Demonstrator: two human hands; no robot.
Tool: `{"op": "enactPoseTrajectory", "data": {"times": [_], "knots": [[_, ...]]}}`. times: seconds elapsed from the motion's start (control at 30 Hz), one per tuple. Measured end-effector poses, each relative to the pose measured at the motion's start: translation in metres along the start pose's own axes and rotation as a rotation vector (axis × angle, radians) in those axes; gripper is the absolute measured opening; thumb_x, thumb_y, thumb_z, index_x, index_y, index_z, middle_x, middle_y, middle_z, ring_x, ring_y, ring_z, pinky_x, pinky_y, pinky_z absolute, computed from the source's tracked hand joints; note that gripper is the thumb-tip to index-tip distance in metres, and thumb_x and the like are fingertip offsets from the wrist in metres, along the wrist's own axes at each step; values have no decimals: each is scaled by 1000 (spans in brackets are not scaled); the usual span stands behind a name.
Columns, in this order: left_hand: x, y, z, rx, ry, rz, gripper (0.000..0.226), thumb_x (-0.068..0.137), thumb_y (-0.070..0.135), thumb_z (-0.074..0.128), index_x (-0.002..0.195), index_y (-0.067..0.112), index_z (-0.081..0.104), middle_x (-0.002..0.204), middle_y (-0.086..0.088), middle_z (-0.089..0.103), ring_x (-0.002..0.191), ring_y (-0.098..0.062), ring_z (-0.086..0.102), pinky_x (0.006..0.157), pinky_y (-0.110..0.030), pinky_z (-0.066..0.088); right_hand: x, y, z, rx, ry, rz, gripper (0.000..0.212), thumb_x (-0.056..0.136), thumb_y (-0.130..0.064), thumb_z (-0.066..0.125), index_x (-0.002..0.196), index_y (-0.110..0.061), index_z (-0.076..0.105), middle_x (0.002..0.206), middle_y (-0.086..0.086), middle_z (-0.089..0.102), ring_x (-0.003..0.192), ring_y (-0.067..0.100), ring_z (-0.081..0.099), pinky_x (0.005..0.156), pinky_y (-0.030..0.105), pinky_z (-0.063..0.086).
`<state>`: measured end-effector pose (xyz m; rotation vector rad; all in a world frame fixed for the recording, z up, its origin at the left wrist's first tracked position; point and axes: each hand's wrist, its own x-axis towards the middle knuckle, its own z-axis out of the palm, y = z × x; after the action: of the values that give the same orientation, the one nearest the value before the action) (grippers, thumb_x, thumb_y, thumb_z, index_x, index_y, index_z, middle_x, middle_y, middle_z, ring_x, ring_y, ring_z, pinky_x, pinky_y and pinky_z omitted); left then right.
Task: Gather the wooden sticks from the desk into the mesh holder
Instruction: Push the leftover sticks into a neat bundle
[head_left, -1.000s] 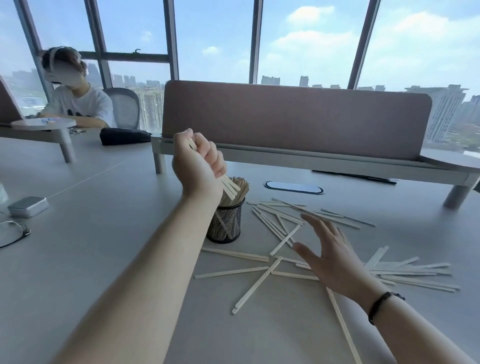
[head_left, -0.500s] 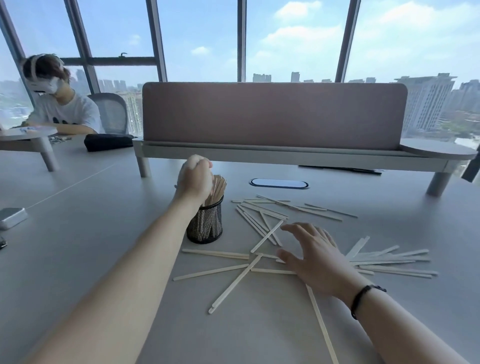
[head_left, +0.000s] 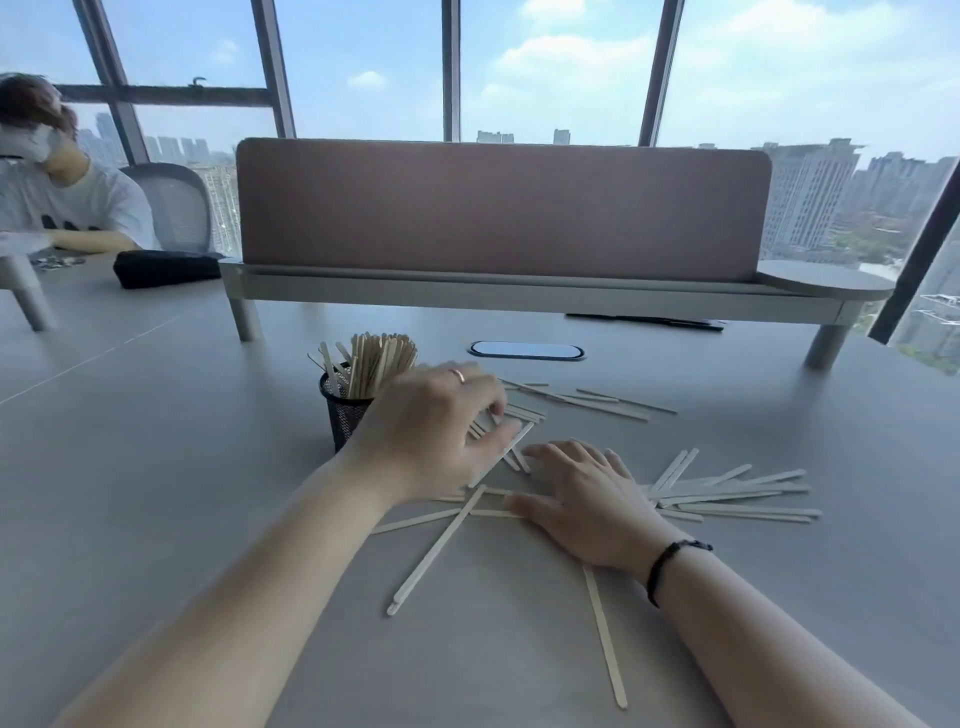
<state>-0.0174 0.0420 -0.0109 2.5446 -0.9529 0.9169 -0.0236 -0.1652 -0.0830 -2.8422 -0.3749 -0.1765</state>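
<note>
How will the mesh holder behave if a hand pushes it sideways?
The mesh holder looks light, so it would probably slide easily. It is narrow, and its wooden sticks stand high above the rim, so it may tip. The left hand is close beside it.

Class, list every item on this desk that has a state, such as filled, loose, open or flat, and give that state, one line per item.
mesh holder: upright, packed with sticks standing on end.
loose sticks: lying flat, scattered over the desk.
left hand: open, fingers curled down over the sticks, gripping nothing clearly.
right hand: open, palm flat on the sticks.
black pouch: lying flat; whether it is closed cannot be told.
</note>
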Motion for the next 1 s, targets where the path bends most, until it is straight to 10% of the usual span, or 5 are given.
{"op": "enactPoseTrajectory", "data": {"times": [0.1,0.2,0.57,0.77,1.0], "knots": [[-13,5,13,55,-576,-218,59,78,79,51,120,38,52,128,11,51,115,-16,58,92,-36,49,3,6,0,-44,73,76,58,92,-67,35,141,-38,41,147,-6,48,143,18,33,117,47,21],[-18,-1,17,40,-776,-324,87,69,86,54,141,39,36,145,6,40,136,-17,41,106,-39,40,4,15,-1,-31,168,173,42,98,-42,42,139,-34,46,142,-2,53,139,22,38,116,46,22],[-16,-17,0,5,-870,-428,43,76,35,65,118,28,59,113,8,59,100,-12,56,89,-28,49,-16,44,-27,281,13,-26,40,85,-55,66,123,-42,62,137,-16,58,139,4,39,110,26,33],[-15,-19,1,35,-812,-401,32,78,15,64,109,22,69,99,6,62,95,-15,61,75,-22,48,-27,62,-40,410,-275,-28,50,83,-18,74,122,-47,65,146,-27,45,143,-7,17,114,18,15],[-20,-20,16,-127,-641,-407,22,77,15,68,97,23,71,92,11,68,88,-9,65,83,-29,56,-21,48,-27,420,-109,-14,22,82,-32,79,101,-38,73,131,-21,59,121,-4,55,108,20,38]]}}
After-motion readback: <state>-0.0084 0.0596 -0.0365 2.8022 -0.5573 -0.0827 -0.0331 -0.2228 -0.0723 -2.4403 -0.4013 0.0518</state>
